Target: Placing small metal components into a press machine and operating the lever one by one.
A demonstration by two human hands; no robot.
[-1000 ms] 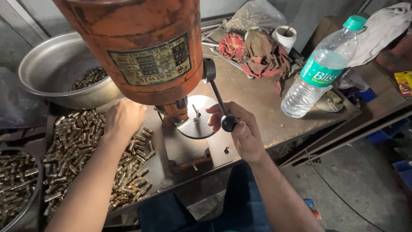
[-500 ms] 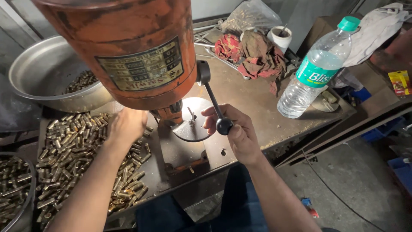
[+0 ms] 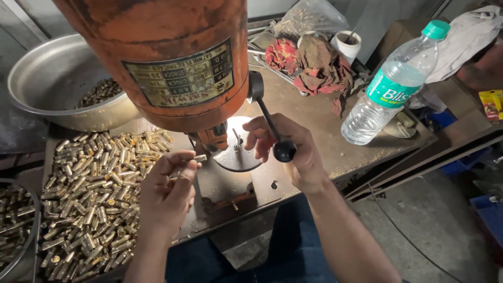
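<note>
workshop bench (image 3: 314,120), bare metal top, lit by a small lamp under the drill head.

l to r: steel basin (image 3: 47,73) far left w/ small brass parts inside. loose heap of brass sleeves (image 3: 94,194) spread across the near-left bench, lying every which way. left hand (image 3: 165,196) sits at the heap's right edge, thumb + fingertips pinched shut on one brass sleeve (image 3: 198,158), held just left of the round drill table (image 3: 238,154). sleeve's long axis runs roughly level, left-right, free end pointing right toward the spindle. orange bench drill head (image 3: 167,57) looms over the middle. right hand (image 3: 293,152) is wrapped closed round the black knob of the feed lever (image 3: 284,150), lever rising up-left to the head. further right: red rags (image 3: 309,63), white cup (image 3: 347,44), clear plastic water bottle (image 3: 390,86) w/ green cap.

step, as i read it: loading a fresh piece, drill raised. next move prob calls for standing the sleeve upright on the table under the bit, fingers clear, before the lever is pulled down.
</note>
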